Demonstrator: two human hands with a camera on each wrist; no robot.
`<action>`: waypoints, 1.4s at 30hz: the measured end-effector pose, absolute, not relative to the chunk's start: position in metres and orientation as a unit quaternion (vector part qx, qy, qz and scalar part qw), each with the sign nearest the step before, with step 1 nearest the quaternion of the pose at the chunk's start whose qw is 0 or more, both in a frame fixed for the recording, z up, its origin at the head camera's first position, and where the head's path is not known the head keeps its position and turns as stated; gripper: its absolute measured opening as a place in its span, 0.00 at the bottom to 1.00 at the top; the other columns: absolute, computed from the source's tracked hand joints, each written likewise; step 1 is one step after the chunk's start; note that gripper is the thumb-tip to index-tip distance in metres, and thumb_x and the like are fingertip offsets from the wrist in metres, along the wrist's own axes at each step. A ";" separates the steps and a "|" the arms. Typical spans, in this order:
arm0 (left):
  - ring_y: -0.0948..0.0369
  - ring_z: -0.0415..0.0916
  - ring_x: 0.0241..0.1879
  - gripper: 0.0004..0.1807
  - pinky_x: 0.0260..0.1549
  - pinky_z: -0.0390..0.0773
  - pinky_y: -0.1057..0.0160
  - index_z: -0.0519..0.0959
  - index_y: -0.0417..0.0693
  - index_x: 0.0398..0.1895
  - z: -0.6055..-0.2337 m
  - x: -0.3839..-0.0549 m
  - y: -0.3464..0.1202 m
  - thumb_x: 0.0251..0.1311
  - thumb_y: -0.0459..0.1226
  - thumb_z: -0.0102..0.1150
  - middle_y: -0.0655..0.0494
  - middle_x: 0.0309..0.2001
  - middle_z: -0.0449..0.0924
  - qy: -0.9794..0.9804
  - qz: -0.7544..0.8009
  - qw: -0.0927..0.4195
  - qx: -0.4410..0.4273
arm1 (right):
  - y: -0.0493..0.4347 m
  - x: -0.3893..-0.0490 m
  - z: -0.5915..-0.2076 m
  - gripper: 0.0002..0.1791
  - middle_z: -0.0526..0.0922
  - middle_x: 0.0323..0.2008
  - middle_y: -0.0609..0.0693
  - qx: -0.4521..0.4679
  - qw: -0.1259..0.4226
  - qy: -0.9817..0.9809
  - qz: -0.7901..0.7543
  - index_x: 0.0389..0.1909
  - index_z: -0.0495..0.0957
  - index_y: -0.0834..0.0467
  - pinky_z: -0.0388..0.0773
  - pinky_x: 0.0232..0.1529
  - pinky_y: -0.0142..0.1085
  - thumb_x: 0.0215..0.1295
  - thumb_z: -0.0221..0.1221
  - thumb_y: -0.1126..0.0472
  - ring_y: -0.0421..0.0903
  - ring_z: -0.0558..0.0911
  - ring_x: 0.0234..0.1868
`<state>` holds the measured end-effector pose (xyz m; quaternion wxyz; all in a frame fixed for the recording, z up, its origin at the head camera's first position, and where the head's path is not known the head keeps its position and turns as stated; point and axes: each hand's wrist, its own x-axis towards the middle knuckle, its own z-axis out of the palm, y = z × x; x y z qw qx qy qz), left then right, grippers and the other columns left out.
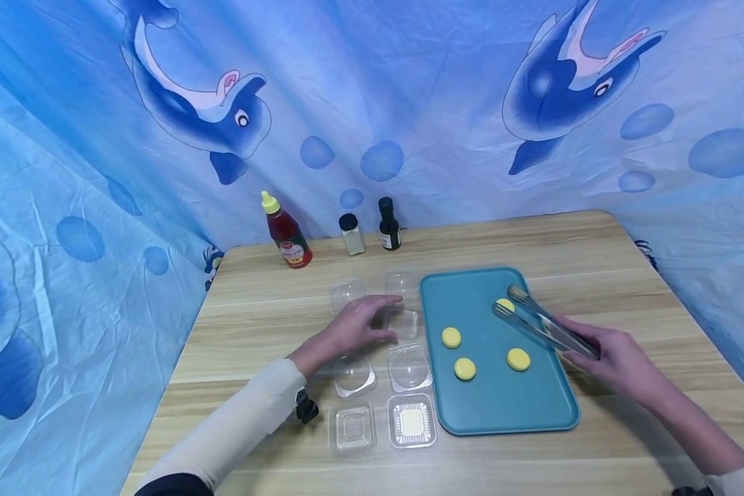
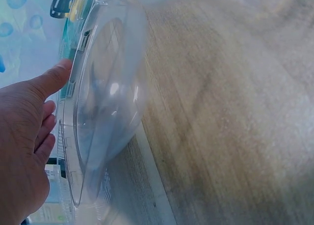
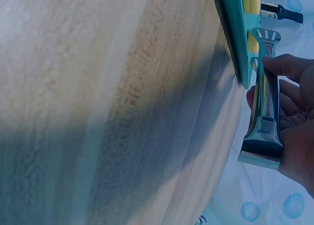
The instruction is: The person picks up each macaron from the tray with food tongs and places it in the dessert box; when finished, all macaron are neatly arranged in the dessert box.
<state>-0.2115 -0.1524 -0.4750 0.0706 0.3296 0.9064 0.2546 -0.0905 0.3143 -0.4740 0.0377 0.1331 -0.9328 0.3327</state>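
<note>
My right hand [image 1: 614, 358] grips a pair of metal tongs [image 1: 547, 319] over the right side of a blue tray [image 1: 496, 413]. The tongs' tips are apart, on either side of a round yellow macaron-like piece [image 1: 505, 304]. Several more such pieces, one of them a yellow macaron-like piece [image 1: 451, 337], lie on the tray. My left hand [image 1: 355, 327] reaches over the clear plastic boxes, its thumb and fingers spread around a clear box [image 1: 404, 325] beside the tray. In the left wrist view the thumb lies at the rim of a clear domed lid [image 2: 113, 92].
Other hinged clear boxes stand open left of the tray; the front box [image 1: 395, 421] has something pale inside. At the back stand a red sauce bottle [image 1: 290, 238], a black-capped shaker [image 1: 352, 236] and a dark bottle [image 1: 389, 227]. A blue dolphin curtain [image 1: 446, 165] hangs behind the table.
</note>
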 end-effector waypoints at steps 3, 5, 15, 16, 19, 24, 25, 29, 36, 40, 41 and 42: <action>0.54 0.70 0.74 0.44 0.75 0.67 0.50 0.70 0.52 0.78 -0.475 -0.211 -0.153 0.59 0.46 0.79 0.55 0.75 0.73 0.907 0.254 0.071 0.330 | 0.313 -0.090 -0.473 0.37 0.86 0.52 0.67 0.130 0.023 -0.933 0.336 0.72 0.75 0.65 0.72 0.21 0.32 0.61 0.72 0.73 0.36 0.72 0.26; 0.54 0.70 0.73 0.44 0.75 0.67 0.50 0.71 0.52 0.78 -0.476 -0.212 -0.153 0.59 0.47 0.79 0.56 0.74 0.73 0.907 0.252 0.069 0.330 | 0.313 -0.090 -0.473 0.36 0.86 0.52 0.67 0.131 0.022 -0.933 0.335 0.72 0.75 0.64 0.72 0.20 0.32 0.61 0.72 0.72 0.36 0.72 0.26; 0.55 0.71 0.73 0.44 0.74 0.68 0.51 0.71 0.53 0.78 -0.475 -0.212 -0.154 0.58 0.47 0.80 0.56 0.74 0.74 0.907 0.253 0.067 0.329 | 0.312 -0.092 -0.474 0.34 0.87 0.52 0.67 0.138 0.028 -0.930 0.340 0.70 0.77 0.64 0.69 0.18 0.32 0.61 0.72 0.74 0.35 0.67 0.22; 0.55 0.71 0.73 0.44 0.74 0.68 0.51 0.71 0.54 0.78 -0.475 -0.212 -0.154 0.58 0.48 0.80 0.56 0.74 0.74 0.907 0.254 0.068 0.328 | 0.312 -0.092 -0.474 0.34 0.86 0.53 0.68 0.139 0.026 -0.929 0.342 0.71 0.77 0.64 0.69 0.17 0.32 0.62 0.72 0.74 0.35 0.67 0.22; 0.55 0.71 0.73 0.44 0.74 0.68 0.51 0.71 0.54 0.78 -0.476 -0.213 -0.154 0.58 0.48 0.80 0.56 0.74 0.74 0.908 0.253 0.068 0.328 | 0.312 -0.093 -0.474 0.33 0.87 0.53 0.68 0.141 0.031 -0.928 0.342 0.70 0.78 0.64 0.68 0.17 0.32 0.61 0.72 0.75 0.35 0.67 0.21; 0.54 0.71 0.72 0.44 0.74 0.68 0.50 0.72 0.52 0.77 -0.475 -0.213 -0.154 0.58 0.47 0.80 0.55 0.73 0.75 0.906 0.256 0.067 0.330 | 0.309 -0.097 -0.470 0.31 0.88 0.51 0.66 0.145 0.037 -0.929 0.340 0.68 0.79 0.66 0.71 0.19 0.32 0.61 0.72 0.74 0.35 0.71 0.24; 0.55 0.71 0.72 0.44 0.74 0.68 0.51 0.72 0.52 0.77 -0.475 -0.213 -0.154 0.58 0.47 0.80 0.55 0.73 0.75 0.906 0.257 0.068 0.330 | 0.308 -0.098 -0.469 0.31 0.88 0.51 0.66 0.145 0.032 -0.928 0.342 0.68 0.78 0.66 0.72 0.20 0.32 0.62 0.71 0.74 0.35 0.72 0.24; 0.55 0.71 0.73 0.44 0.74 0.68 0.51 0.72 0.53 0.77 -0.475 -0.213 -0.154 0.58 0.47 0.80 0.56 0.74 0.74 0.905 0.257 0.070 0.330 | 0.300 -0.104 -0.463 0.31 0.87 0.54 0.65 0.146 -0.002 -0.922 0.360 0.71 0.76 0.63 0.74 0.20 0.33 0.66 0.69 0.72 0.37 0.73 0.22; 0.57 0.71 0.73 0.44 0.74 0.68 0.52 0.72 0.55 0.77 -0.476 -0.212 -0.155 0.58 0.49 0.80 0.58 0.74 0.74 0.908 0.256 0.071 0.324 | 0.270 -0.118 -0.454 0.33 0.85 0.52 0.59 0.171 -0.038 -0.912 0.370 0.74 0.75 0.57 0.74 0.20 0.33 0.68 0.68 0.71 0.40 0.71 0.22; 0.57 0.71 0.72 0.44 0.74 0.68 0.52 0.72 0.53 0.77 -0.475 -0.213 -0.154 0.57 0.49 0.80 0.57 0.74 0.74 0.908 0.254 0.069 0.326 | 0.249 -0.127 -0.452 0.33 0.85 0.55 0.60 0.207 -0.040 -0.903 0.374 0.73 0.76 0.56 0.71 0.18 0.32 0.67 0.69 0.71 0.39 0.68 0.19; 0.57 0.71 0.73 0.44 0.74 0.68 0.52 0.72 0.53 0.77 -0.475 -0.213 -0.154 0.57 0.49 0.80 0.57 0.74 0.74 0.908 0.255 0.069 0.327 | 0.243 -0.129 -0.451 0.33 0.85 0.56 0.60 0.217 -0.041 -0.899 0.379 0.73 0.77 0.56 0.71 0.17 0.32 0.67 0.69 0.71 0.38 0.67 0.17; 0.56 0.71 0.73 0.44 0.74 0.69 0.51 0.72 0.52 0.77 -0.475 -0.213 -0.154 0.57 0.48 0.80 0.57 0.74 0.74 0.907 0.255 0.070 0.327 | 0.237 -0.131 -0.451 0.33 0.85 0.57 0.60 0.226 -0.042 -0.895 0.382 0.73 0.77 0.56 0.70 0.16 0.32 0.67 0.69 0.72 0.37 0.67 0.16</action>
